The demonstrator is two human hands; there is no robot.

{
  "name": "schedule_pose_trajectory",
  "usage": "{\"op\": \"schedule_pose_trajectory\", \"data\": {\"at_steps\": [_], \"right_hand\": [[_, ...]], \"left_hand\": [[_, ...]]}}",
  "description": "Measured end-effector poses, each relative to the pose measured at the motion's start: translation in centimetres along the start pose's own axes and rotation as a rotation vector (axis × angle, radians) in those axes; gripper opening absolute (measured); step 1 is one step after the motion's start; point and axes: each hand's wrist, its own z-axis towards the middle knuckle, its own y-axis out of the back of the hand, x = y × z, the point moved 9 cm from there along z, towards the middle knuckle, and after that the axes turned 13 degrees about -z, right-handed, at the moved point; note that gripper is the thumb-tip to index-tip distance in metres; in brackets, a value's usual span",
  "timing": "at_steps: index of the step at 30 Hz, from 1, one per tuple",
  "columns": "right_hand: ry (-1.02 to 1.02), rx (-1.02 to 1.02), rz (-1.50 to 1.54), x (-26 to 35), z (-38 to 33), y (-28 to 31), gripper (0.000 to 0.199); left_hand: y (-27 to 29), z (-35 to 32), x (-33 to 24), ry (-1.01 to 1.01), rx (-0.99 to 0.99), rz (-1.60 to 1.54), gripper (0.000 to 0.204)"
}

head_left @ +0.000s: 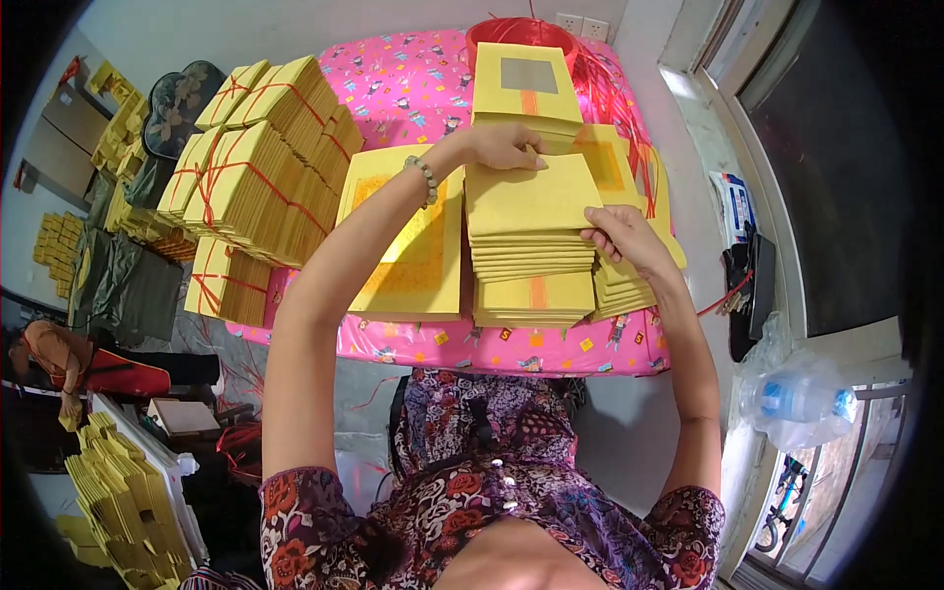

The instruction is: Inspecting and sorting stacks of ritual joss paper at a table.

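A dark purple top [442, 536] with short sleeves [295, 501] is printed with red flowers [462, 486]; pale buttons [509, 482] are set down its front. A beaded, greenish bracelet [424, 177] is worn on the left wrist [444, 157].

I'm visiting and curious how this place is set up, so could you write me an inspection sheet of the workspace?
Surface: pink patterned cover, partly hidden by yellow stacks.
Job's things: yellow paper stack at the hands; red-tied yellow bundles at left.
Clutter: red container and loose red strands at the far side.
Hands: left hand at the stack's top far edge; right hand at its right edge; firmness of grip unclear.
Cables: nothing seen in the wall sockets.
Surroundings: another person and more yellow stacks at lower left; bagged plastic bottle at right.
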Motion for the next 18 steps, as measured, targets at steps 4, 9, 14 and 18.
{"op": "schedule_pose_trajectory", "data": {"at_steps": [4, 9, 14, 18], "right_hand": [[0.019, -0.005, 0.003, -0.4, -0.1, 0.0, 0.036], [0.063, -0.215, -0.364, 1.9, -1.5, 1.5, 0.037], [0.478, -0.736, -0.716, 8.6, -4.5, 2.6, 0.037], [0.74, -0.457, -0.859, 10.1, -3.6, -4.1, 0.051]], "left_hand": [[-0.5, 0.0, 0.0, -0.016, -0.016, -0.012, 0.032], [-1.4, 0.1, 1.5, -0.056, -0.015, -0.038, 0.029], [-1.7, 0.4, 1.5, -0.07, -0.035, -0.12, 0.029], [-1.3, 0.0, 1.7, -0.168, -0.04, -0.062, 0.03]]}}
